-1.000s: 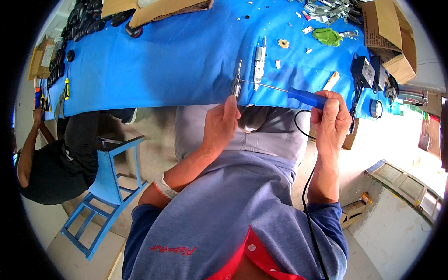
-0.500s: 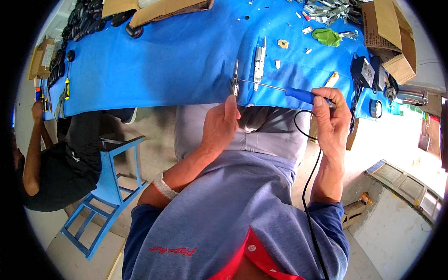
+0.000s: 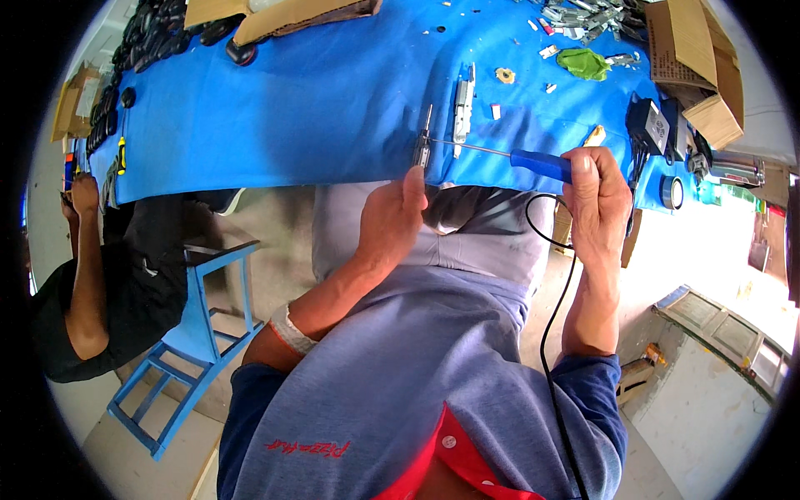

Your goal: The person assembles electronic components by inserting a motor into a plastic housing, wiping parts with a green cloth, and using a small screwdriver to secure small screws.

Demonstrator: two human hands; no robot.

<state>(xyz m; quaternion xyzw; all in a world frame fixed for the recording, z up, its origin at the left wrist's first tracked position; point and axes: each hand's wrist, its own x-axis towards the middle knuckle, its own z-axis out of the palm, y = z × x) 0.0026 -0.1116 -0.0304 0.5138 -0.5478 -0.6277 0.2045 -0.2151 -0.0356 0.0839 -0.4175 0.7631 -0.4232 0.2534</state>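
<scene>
Near the front edge of the blue-covered table, my left hand (image 3: 392,218) is closed on the lower end of a small metal mechanism (image 3: 422,152). A thin rod sticks out of its far end. My right hand (image 3: 598,196) grips the blue handle of a screwdriver (image 3: 540,164). Its long shaft points left, and the tip meets the side of the metal mechanism. Just beyond the shaft, a longer silver metal part (image 3: 462,110) lies on the cloth. The fingertips of my left hand are partly hidden behind the thumb.
Metal pieces (image 3: 587,21), a green cloth (image 3: 583,64) and a cardboard box (image 3: 696,71) are at the far right, near a black power adapter (image 3: 647,125). Dark rounded objects (image 3: 150,37) crowd the far left. A co-worker (image 3: 108,292) sits left, by a blue stool (image 3: 196,321).
My right hand has shifted its hold on the screwdriver, and its fingers now cover the handle's end. The mechanism tilts slightly right. The co-worker's arm has moved.
</scene>
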